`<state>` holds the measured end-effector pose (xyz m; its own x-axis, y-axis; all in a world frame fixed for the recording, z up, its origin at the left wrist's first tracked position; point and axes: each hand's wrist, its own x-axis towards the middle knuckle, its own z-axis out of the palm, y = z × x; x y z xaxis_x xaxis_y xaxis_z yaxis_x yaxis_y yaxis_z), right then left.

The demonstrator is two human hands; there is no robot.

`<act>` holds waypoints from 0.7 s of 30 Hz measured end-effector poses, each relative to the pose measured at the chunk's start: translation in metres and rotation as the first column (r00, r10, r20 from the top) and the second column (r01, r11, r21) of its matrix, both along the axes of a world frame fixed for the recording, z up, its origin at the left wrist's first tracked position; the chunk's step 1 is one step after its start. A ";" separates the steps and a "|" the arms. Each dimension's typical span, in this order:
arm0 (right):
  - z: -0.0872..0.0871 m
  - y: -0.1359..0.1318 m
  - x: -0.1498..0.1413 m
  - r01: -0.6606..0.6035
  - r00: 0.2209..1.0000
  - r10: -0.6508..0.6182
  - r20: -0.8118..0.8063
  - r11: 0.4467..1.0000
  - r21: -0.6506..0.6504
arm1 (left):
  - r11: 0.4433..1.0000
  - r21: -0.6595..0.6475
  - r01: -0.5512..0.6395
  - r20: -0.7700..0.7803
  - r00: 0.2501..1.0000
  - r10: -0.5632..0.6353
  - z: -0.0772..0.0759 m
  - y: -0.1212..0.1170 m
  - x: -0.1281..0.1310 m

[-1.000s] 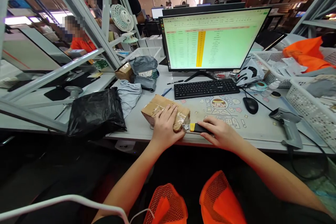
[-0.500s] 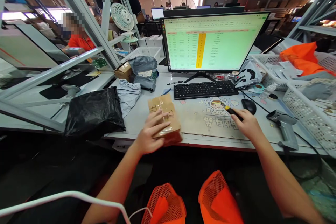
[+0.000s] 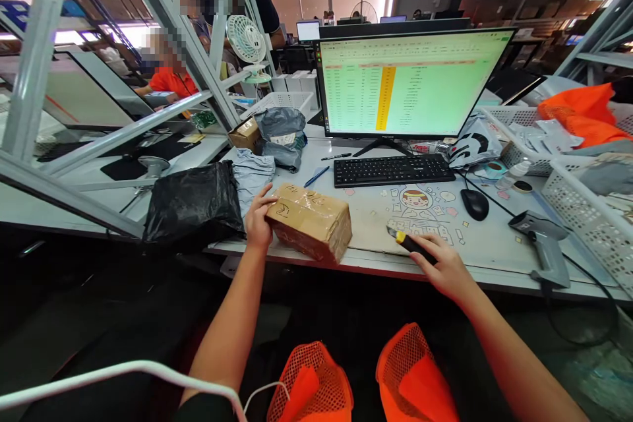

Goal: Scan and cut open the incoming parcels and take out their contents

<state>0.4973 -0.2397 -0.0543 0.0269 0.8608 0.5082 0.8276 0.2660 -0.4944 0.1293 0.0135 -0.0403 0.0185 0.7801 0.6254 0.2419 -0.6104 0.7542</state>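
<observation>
A taped brown cardboard box (image 3: 310, 221) lies on the grey desk (image 3: 494, 250) near its front edge. My left hand (image 3: 259, 219) grips the box's left end, fingers wrapped round it. My right hand (image 3: 442, 265) is closed on a black and yellow utility knife (image 3: 408, 241), whose tip points left toward the box, a short gap away from it. The knife hovers over a printed desk mat (image 3: 420, 211).
A black keyboard (image 3: 393, 169), monitor (image 3: 413, 84), mouse (image 3: 475, 204) and barcode scanner (image 3: 542, 241) stand behind and right. A black plastic bag (image 3: 192, 203) and grey mailers (image 3: 279, 135) lie left. White baskets (image 3: 583, 211) sit at right. Other people work beyond the metal rack (image 3: 163, 112).
My left hand turned the box and moved to its left end. My right hand brought the knife back from near the mouse toward the box.
</observation>
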 end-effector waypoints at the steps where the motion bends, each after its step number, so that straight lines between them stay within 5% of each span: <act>1: 0.010 0.000 -0.014 -0.063 0.998 0.063 0.016 0.998 0.007 | 1.000 -0.001 0.000 -0.008 1.000 0.000 0.003 0.005 0.004; 4: 0.035 0.000 -0.054 -0.215 0.973 0.212 0.089 0.976 0.019 | 0.987 0.152 -0.042 -0.135 0.989 0.063 0.008 -0.013 0.021; 9: 0.050 0.013 -0.093 -0.261 0.946 0.247 0.209 0.965 0.042 | 0.876 0.462 0.136 -0.311 0.950 0.017 -0.001 -0.082 0.042; 16: 0.055 0.023 -0.089 -0.285 0.929 0.275 0.249 0.959 0.003 | 0.880 0.447 0.158 -0.382 0.924 0.028 0.003 -0.092 0.040; 21: 0.040 0.026 -0.085 -0.292 0.921 0.282 0.268 0.956 -0.005 | 0.907 0.375 0.192 -0.484 0.875 0.015 0.010 -0.096 0.035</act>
<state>0.4126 -0.2141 -0.0147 -0.3572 0.7938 0.4923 0.8120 0.5243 -0.2563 0.1648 -0.0822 -0.0307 0.4442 0.4444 0.7780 0.4295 -0.8676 0.2504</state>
